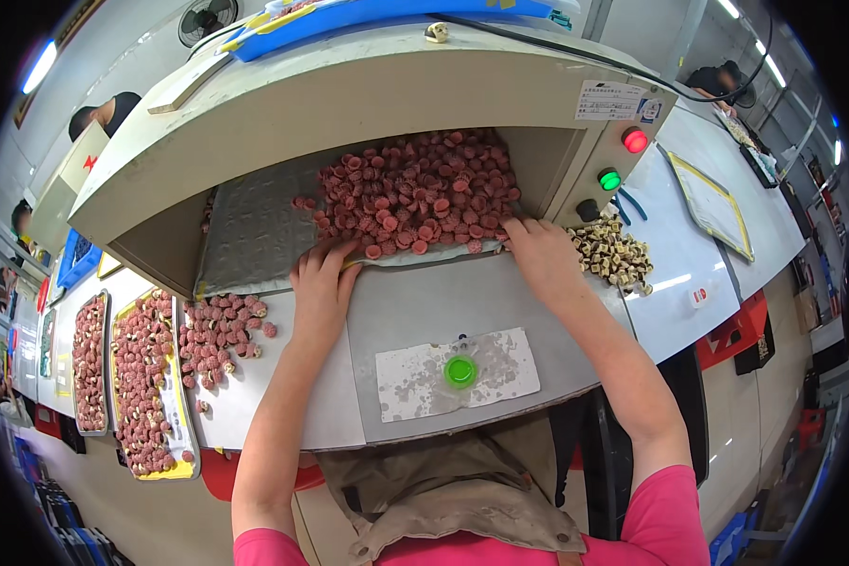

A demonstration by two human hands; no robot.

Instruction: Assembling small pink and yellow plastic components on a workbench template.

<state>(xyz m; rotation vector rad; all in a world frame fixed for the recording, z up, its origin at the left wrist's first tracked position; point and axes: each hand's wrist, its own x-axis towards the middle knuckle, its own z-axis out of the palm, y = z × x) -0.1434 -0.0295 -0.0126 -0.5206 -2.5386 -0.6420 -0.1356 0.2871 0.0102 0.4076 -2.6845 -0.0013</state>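
Note:
A heap of small red, raspberry-textured cups [415,193] lies on a wrinkled grey sheet [259,231] inside the wide opening of a beige machine [368,94]. My left hand [321,283] grips the sheet's front edge, left of the heap, its thumb along the edge. At the front right corner, my right hand [545,255] holds the same edge with fingers bent beside the cups. Its fingertips are partly hidden. Close to my right wrist sits a pile of small cream-and-dark-brown pieces [613,255].
A white board [406,382] with a green round container [460,371] lies between my forearms. At left are loose red pieces [222,330] and filled trays [193,443]. The machine carries red [635,141] and green [610,179] lights. Blue-handled pliers [629,206] lie at right.

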